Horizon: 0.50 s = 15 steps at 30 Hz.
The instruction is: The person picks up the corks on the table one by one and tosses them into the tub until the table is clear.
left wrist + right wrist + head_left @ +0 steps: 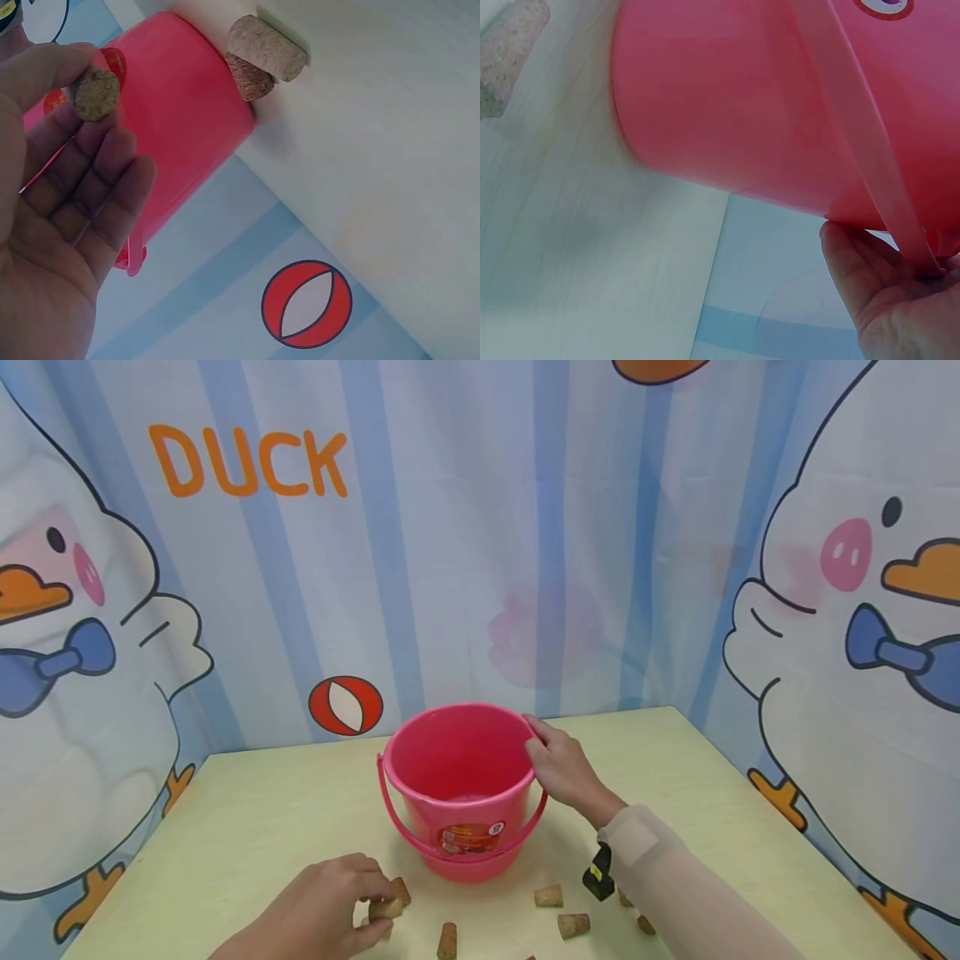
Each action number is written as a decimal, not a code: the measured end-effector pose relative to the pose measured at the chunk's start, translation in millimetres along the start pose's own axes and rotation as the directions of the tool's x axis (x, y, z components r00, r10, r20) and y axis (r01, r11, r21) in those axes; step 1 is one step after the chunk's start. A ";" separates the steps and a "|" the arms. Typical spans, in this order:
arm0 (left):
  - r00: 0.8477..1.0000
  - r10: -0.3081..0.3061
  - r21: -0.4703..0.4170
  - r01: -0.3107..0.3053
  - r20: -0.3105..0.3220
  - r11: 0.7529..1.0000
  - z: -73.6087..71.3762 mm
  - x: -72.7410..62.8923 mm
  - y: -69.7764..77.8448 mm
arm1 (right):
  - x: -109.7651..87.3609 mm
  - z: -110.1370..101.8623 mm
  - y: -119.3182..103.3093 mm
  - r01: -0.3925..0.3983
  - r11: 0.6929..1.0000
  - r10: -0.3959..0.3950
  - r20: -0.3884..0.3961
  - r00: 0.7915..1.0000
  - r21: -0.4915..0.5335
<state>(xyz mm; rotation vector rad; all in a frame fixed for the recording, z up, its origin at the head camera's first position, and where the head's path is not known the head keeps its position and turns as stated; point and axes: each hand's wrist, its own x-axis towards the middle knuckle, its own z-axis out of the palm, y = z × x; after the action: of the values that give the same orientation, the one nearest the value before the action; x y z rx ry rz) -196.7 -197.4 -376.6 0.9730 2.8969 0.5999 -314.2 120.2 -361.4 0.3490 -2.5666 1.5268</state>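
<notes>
A pink bucket [465,812] stands upright on the table, its handle [405,833] hanging down across the front. My right hand [572,770] grips the bucket's rim at the right side; in the right wrist view its fingers lie against the outer wall beside the handle's end. Low at the bucket's front left, my left hand [318,902] pinches a cork [97,94] between thumb and fingers. Just beyond that hand a second cork [401,890] lies on the table. The left wrist view shows a pale cork [268,48] against a darker cork [250,78] by the bucket's base.
Several more corks lie about the front of the table [285,810], among them one upright in view [447,941] and two [573,926] nearer the right sleeve. A printed duck curtain [465,552] borders the table at the back and sides.
</notes>
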 end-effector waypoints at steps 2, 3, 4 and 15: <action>1.000 -0.002 -0.007 0.002 -0.002 1.000 -0.7 0.3 1.2 | 0.1 0.2 0.1 0.000 1.000 0.000 -0.001 1.000 -0.001; 1.000 -0.003 -0.011 0.003 -0.004 1.000 -1.1 0.6 1.9 | 0.1 0.3 0.1 0.000 1.000 0.000 -0.002 1.000 -0.001; 1.000 -0.004 -0.015 0.004 -0.007 1.000 -1.5 0.8 2.5 | 0.0 0.3 0.2 0.001 1.000 -0.001 -0.003 1.000 -0.001; 0.996 0.063 0.020 -0.062 -0.070 0.998 -5.0 4.3 6.6 | -0.7 0.4 -0.6 0.003 1.000 -0.003 -0.005 1.000 -0.012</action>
<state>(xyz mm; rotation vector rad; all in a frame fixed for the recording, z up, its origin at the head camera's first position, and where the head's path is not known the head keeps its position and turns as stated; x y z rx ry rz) -197.1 -191.8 -369.2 1.0700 2.9469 0.6259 -313.4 119.7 -361.2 0.3467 -2.5691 1.5091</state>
